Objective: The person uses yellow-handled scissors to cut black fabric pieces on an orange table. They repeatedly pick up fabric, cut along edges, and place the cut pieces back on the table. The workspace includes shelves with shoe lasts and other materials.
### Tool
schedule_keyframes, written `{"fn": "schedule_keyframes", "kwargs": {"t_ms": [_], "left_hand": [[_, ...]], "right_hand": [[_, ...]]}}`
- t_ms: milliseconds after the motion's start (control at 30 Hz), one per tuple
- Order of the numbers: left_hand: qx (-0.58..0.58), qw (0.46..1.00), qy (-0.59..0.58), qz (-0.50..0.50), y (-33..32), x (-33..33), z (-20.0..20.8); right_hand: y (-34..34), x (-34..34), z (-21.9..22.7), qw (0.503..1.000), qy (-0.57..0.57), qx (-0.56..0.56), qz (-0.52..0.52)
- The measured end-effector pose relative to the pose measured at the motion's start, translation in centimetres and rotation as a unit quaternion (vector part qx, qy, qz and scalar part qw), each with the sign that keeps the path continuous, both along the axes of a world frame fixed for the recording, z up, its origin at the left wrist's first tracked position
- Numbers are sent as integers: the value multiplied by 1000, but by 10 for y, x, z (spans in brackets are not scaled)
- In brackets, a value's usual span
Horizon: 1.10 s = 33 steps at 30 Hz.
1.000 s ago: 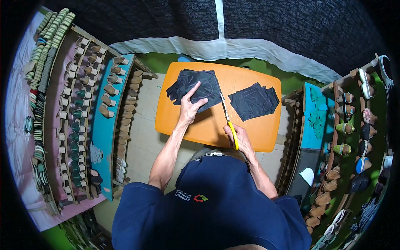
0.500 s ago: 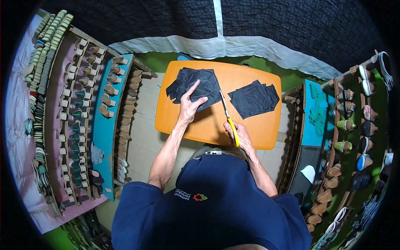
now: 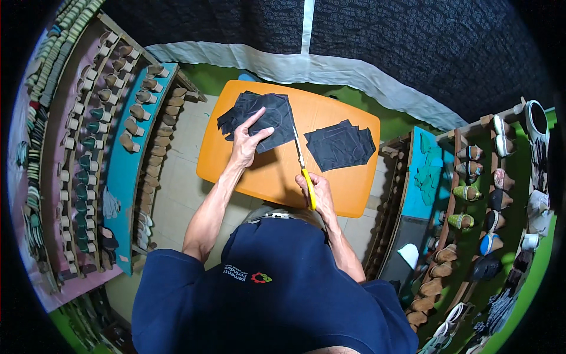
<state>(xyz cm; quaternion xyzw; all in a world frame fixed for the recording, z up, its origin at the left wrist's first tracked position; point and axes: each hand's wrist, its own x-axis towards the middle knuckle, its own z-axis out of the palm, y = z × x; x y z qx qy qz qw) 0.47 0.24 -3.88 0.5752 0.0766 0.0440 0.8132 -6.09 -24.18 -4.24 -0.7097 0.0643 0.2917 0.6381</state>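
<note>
My left hand [image 3: 244, 144] grips several layered pieces of black fabric [image 3: 278, 112] above the table's left half. Its thumb and index finger lie on top, and the other fingers are hidden under the cloth. A faint pale outline is drawn on the top piece. In my right hand [image 3: 322, 193] is a pair of scissors [image 3: 310, 187] with yellow handles. The long blades point away from me, along the fabric's right edge. Whether they touch the cloth is hard to tell. A second stack of black fabric pieces [image 3: 340, 146] lies to the right on the orange table [image 3: 364, 189].
Racks of shoe lasts [image 3: 137, 112] with a teal board line the left side. On the right stands another rack with several shoes [image 3: 463, 192], beside a blue surface holding green scraps [image 3: 429, 168]. A dark curtain [image 3: 401, 47] with a white lower band hangs behind the table.
The whole view has shifted and turned slightly, so the table sits further left. Both hands keep nearly the same hold on the fabric and the scissors.
</note>
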Motion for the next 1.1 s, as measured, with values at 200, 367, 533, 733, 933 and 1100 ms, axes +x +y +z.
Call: {"fn": "schedule_keyframes", "kwargs": {"t_ms": [200, 367, 533, 733, 933, 1100], "left_hand": [[27, 1000, -8, -1, -4, -3, 2], [42, 999, -12, -6, -9, -6, 1], [41, 999, -20, 4, -15, -7, 1], [31, 999, -7, 4, -15, -4, 0], [-3, 1000, 15, 1, -12, -4, -2], [13, 1000, 5, -15, -14, -11, 5]], "right_hand": [[-3, 5, -5, 999, -24, 7, 32], [-1, 10, 1, 999, -36, 5, 31], [-2, 11, 0, 1000, -20, 19, 8], [-3, 10, -3, 999, -17, 30, -15], [-6, 9, -7, 999, -27, 22, 7], [-3, 10, -4, 999, -32, 22, 7]]}}
